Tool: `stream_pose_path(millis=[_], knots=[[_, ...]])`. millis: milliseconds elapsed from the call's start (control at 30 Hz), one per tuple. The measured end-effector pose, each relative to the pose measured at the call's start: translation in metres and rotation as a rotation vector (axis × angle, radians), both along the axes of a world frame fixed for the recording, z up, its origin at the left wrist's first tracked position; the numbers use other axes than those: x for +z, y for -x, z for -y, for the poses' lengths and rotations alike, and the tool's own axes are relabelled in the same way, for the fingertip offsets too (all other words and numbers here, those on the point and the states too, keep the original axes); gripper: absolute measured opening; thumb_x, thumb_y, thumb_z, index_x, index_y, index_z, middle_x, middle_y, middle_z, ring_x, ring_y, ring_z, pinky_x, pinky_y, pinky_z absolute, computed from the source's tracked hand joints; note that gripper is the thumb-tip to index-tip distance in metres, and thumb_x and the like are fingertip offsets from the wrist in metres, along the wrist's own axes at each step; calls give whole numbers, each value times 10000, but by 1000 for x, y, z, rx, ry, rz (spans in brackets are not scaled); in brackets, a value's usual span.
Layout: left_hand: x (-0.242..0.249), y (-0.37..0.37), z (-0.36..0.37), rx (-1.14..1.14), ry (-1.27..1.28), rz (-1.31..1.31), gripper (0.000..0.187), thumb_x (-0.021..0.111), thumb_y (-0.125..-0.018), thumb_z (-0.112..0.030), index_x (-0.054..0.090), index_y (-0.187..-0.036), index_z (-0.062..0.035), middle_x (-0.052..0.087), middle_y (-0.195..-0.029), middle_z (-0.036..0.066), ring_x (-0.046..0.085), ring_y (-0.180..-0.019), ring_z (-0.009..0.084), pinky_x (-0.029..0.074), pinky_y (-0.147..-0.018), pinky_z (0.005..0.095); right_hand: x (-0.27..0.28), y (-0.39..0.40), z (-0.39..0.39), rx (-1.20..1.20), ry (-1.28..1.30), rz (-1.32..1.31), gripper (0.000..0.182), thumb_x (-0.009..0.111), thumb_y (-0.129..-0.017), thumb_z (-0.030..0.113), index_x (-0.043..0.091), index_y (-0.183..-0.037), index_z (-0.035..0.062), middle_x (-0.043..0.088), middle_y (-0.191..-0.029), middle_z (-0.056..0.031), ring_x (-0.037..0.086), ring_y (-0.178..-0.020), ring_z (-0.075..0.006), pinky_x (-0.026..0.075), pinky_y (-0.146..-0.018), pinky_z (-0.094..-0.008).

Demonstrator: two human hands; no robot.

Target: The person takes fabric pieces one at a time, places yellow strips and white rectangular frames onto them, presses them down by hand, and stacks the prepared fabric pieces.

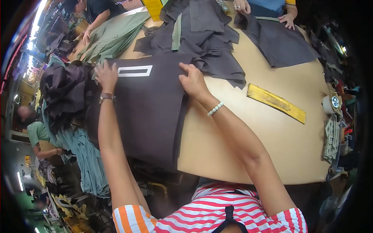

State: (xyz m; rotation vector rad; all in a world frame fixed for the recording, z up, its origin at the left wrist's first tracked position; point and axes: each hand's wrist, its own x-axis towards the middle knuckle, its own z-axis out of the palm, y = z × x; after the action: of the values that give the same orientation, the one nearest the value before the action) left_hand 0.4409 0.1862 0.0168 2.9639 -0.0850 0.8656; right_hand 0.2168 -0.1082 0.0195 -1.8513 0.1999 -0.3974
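A dark fabric panel (147,112) lies over the table's near left part, its lower end reaching past the edge. On its upper part rests a white rectangular frame-shaped piece (134,71) with a slot in the middle. My left hand (106,76), slightly blurred, is on the panel's upper left with fingers spread, just left of the white piece. At the upper right edge, my right hand (193,80) grips the fabric, index finger stretched over it and the other fingers curled, partly hidden.
More dark fabric pieces (210,42) lie beyond the panel. A yellow strip (276,103) sits on the table (225,136) at right. Bunched dark cloth (64,91) is at left. A co-worker's hand (287,20) rests on dark fabric across the table; another person handles green cloth (116,37).
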Motion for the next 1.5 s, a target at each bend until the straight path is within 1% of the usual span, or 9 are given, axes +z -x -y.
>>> stream_pose_path(millis=[200, 300, 400, 833, 1167, 1267, 1367, 1400, 1500], knots=[[6, 73, 84, -205, 97, -340, 768, 428, -868, -648, 409, -1408, -102, 311, -1493, 166, 203, -1394, 412, 133, -1067, 672, -29, -4, 9, 109, -164, 183, 632, 550, -809, 80, 361, -1406, -12, 556, -1219, -224, 543, -1151, -339, 405, -990, -351], [-15, 67, 81, -143, -38, -277, 605, 427, -906, -555, 410, -1417, -230, 374, -1456, 174, 285, -1358, 416, 209, -1041, 651, 5, 43, 21, 418, -338, -109, 746, 577, -794, 105, 234, -1447, -3, 485, -1306, -274, 519, -1141, -404, 389, -1007, -402], [6, 89, 98, -180, 238, -301, 743, 536, -826, -619, 539, -1287, -36, 434, -1386, 213, 294, -1342, 384, 165, -1122, 531, -10, 56, 4, 369, 262, 135, 797, 625, -796, 118, 199, -1464, 27, 490, -1287, -282, 550, -1071, -403, 409, -975, -414], [-5, 62, 83, -266, -48, -424, 726, 463, -853, -629, 499, -1322, -77, 428, -1397, 194, 304, -1342, 380, 160, -1122, 503, -16, 139, 66, -8, 230, 295, 453, 637, -840, 42, 529, -1278, -7, 700, -956, -172, 703, -721, -244, 549, -645, -299], [-3, 35, 76, -387, -252, -583, 758, 407, -856, -676, 441, -1394, -143, 385, -1450, 164, 272, -1374, 363, 131, -1120, 533, 18, 119, -6, 69, 136, 513, 501, 658, -816, 52, 510, -1292, -2, 695, -956, -160, 667, -807, -324, 530, -723, -379], [-11, 23, 65, -428, -355, -550, 768, 391, -856, -690, 424, -1415, -163, 372, -1466, 155, 263, -1384, 358, 123, -1120, 542, -8, 95, -30, 97, 275, 386, 676, 687, -794, 114, 386, -1394, 28, 615, -1181, -177, 571, -1029, -324, 445, -914, -405], [-21, 15, 54, -492, -365, -460, 408, 358, -962, -473, 470, -1351, -420, 427, -1427, 157, 347, -1342, 332, 194, -1113, 471, -35, 130, -26, 210, 306, 74, 842, 688, -789, 250, 226, -1440, -18, 285, -1454, -268, 304, -1344, -400, 253, -1098, -482], [-8, 26, 58, -505, -550, -404, 423, 395, -964, -339, 450, -1383, -361, 460, -1385, 178, 408, -1297, 333, 287, -1072, 467, -37, 155, -18, 244, 715, -33, 842, 651, -823, 340, 210, -1442, -23, 258, -1477, -250, 268, -1374, -369, 228, -1114, -491], [-39, -23, 28, -660, -633, -242, 505, 376, -954, -161, 385, -1421, -352, 500, -1317, 189, 482, -1204, 367, 407, -967, 480, -30, 221, 18, 187, 759, -166, 767, 592, -854, 424, 286, -1431, 23, 249, -1500, -199, 241, -1396, -337, 198, -1109, -544]])
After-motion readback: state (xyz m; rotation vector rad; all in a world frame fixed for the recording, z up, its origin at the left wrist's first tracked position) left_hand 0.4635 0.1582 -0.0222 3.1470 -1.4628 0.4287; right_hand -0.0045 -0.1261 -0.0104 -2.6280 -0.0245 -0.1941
